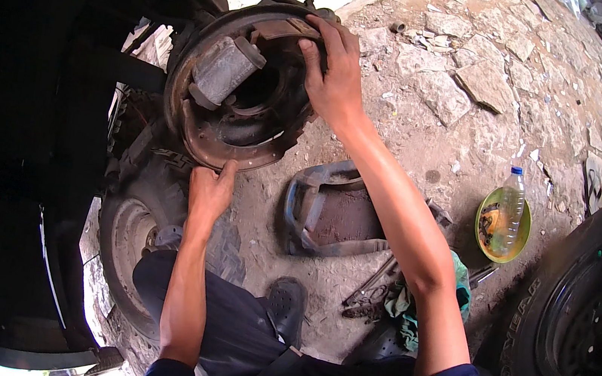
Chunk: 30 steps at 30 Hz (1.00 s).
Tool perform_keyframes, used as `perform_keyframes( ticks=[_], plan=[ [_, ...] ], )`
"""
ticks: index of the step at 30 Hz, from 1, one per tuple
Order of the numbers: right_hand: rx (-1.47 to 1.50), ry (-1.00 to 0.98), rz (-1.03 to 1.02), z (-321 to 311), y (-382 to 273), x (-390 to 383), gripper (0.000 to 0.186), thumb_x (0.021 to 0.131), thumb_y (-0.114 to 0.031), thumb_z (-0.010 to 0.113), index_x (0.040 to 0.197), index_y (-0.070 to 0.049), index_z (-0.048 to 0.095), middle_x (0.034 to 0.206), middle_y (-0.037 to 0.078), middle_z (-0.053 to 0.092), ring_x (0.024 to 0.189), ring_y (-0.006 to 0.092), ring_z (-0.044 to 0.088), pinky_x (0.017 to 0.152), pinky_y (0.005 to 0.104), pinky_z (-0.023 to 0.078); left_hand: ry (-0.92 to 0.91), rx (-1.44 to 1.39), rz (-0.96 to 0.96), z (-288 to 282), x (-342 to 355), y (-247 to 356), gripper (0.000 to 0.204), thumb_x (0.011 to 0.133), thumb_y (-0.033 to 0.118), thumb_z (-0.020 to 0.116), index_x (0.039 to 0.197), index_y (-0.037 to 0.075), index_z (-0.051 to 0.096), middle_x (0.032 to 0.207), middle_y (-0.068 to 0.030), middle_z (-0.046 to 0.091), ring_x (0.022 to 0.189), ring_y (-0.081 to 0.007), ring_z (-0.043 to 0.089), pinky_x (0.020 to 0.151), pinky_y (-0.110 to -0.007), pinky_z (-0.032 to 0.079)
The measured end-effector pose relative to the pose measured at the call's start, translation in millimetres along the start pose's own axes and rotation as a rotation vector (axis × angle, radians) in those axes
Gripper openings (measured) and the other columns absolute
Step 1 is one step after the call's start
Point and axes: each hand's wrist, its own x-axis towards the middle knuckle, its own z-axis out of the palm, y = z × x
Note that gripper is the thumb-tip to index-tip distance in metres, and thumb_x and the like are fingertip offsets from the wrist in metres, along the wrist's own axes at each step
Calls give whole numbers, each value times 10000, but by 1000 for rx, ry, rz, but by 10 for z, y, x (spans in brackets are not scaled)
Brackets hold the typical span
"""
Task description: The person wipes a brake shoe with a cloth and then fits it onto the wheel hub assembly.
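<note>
A rusty drum brake assembly point(246, 139) hangs on the vehicle's axle at upper left, with a grey metal cylinder point(226, 75) across its middle. My right hand point(337, 75) grips its upper right edge, fingers over the curved upper brake shoe point(285, 31) and thumb on the inner side. At the bottom, my left hand point(209, 193) pinches the lower brake shoe point(233, 156), thumb on top. The fingers of the left hand are partly hidden under the rim.
A tire-like rubber frame point(295, 206) lies below the brake. To the right stands a green bowl point(523, 244) with small parts and a plastic bottle point(512, 204). A large wheel point(522, 354) is at far right, another wheel point(119, 240) at left. Tools point(371, 288) and a green cloth point(461, 285) lie near my feet.
</note>
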Motion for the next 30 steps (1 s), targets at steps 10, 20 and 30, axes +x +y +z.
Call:
perform_keyframes(
  ticks=[10,20,30],
  plan=[
    [193,-85,367,-190,-85,-261,718,930,-269,599,1472,19,225,1403,249,399,1288,328,422,1074,390,334,18,47,16,17,59,-197,527,837,327,616,602,-136,529,485,-251,438,424,-247,497,528,-446,417],
    [97,108,397,-49,-43,-483,572,924,-241,638,1408,-42,408,1365,168,483,1242,246,489,1027,341,405,9,63,36,-7,48,-110,507,832,330,624,611,-122,568,541,-298,492,493,-372,602,548,-465,442],
    [311,138,420,2,38,-158,288,874,-175,678,1126,-36,654,1069,127,666,1012,232,625,901,323,469,-20,67,12,-30,18,-36,489,840,314,620,659,-139,578,572,-296,546,554,-349,647,578,-452,457]
  ],
)
